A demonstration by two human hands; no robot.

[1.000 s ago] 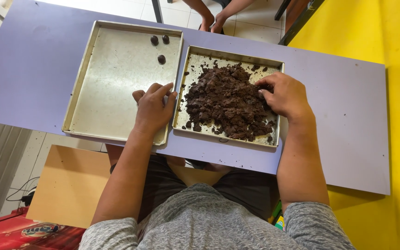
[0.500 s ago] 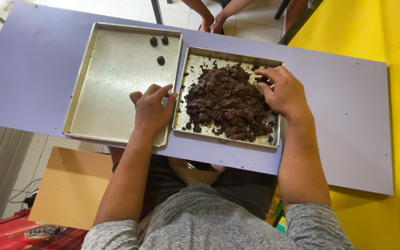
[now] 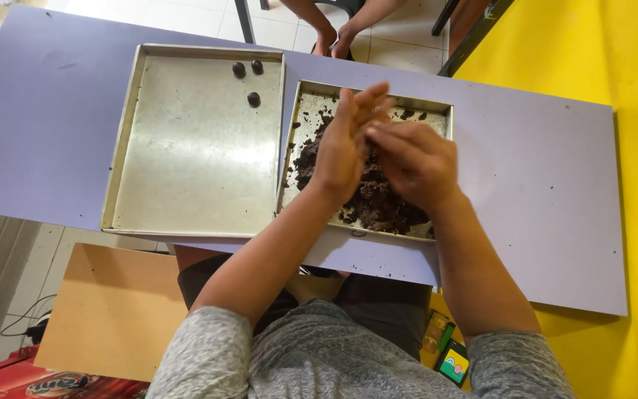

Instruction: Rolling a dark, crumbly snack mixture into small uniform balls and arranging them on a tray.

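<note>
My left hand [image 3: 341,148] and my right hand [image 3: 415,162] are pressed together, palm against palm, above the small metal tray [image 3: 437,111]. The left hand's fingers point away from me, and whatever lies between the palms is hidden. Under the hands, a heap of dark brown crumbly mixture [image 3: 378,203] fills much of that tray. To the left, touching it, lies a larger metal tray [image 3: 193,162] with three small dark balls [image 3: 254,99] near its far edge.
Both trays rest on a purple table [image 3: 38,133]. Another person's hands [image 3: 334,41] reach down at the table's far side. A yellow surface [image 3: 629,148] lies to the right, and a light brown board [image 3: 112,310] sits below the table's near edge.
My left hand has left the large tray's edge and my right hand the mixture's right side. Both have risen and met over the small tray.
</note>
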